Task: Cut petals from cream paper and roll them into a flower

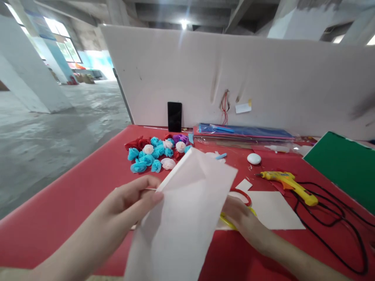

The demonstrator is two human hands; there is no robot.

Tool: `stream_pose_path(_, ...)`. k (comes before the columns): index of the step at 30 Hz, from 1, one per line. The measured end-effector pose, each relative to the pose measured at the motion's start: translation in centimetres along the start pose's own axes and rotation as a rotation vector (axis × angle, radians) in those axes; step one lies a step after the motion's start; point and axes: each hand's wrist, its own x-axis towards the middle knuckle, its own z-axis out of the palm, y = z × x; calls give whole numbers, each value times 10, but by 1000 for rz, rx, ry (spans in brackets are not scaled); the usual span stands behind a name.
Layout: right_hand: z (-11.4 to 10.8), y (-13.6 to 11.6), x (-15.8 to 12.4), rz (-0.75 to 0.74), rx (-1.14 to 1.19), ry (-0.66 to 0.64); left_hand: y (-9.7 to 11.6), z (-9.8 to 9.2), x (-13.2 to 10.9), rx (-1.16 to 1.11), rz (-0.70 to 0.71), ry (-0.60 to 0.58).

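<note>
My left hand (133,197) pinches the left edge of a large pale pink paper sheet (184,218) and holds it up, tilted, above the red table (73,203). Partly hidden behind that sheet, my right hand (241,220) rests on the table with its fingers closed around scissors (244,197) that have red and yellow handle loops. Under the scissors lies a flat white sheet (275,210).
A pile of blue, white, red and purple paper roses (155,154) lies at the back left. A yellow glue gun (288,185) with a black cord (336,230), a white oval object (254,158), a black phone (174,116), stacked coloured sheets (246,132) and a green board (345,166) surround the work area.
</note>
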Motion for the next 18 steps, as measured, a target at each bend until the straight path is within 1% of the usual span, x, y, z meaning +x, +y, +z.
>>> stream_pose_path(1, -2, -7, 0, 4, 71, -19, 4, 6, 9, -72, -68, -5)
stream_pose_path(2, -4, -12, -1, 24, 131, -36, 6, 13, 17, -145, -93, -28)
stream_pose_path(3, -5, -17, -1, 68, 189, -44, 7, 21, 23, -216, -75, -39)
stream_pose_path(4, -6, -21, -1, 130, 235, -44, 7, 29, 29, -260, -56, -10)
stream_pose_path(6, -6, -23, -2, 298, 295, 26, 3, 42, 37, -267, -16, -45)
stream_pose_path(8, -7, -20, 0, 397, 302, 108, -3, 50, 41, -205, 22, -111)
stream_pose_path(10, -10, -13, 4, 400, 309, 145, -12, 52, 44, -134, 33, -154)
stream_pose_path(13, -15, -5, 10, 385, 335, 167, -24, 49, 46, -133, -39, -187)
stream_pose_path(15, -18, 0, 12, 395, 344, 159, -30, 47, 46, -177, -89, -214)
stream_pose_path(18, -17, 6, 11, 410, 362, 111, -35, 46, 48, -204, -151, -241)
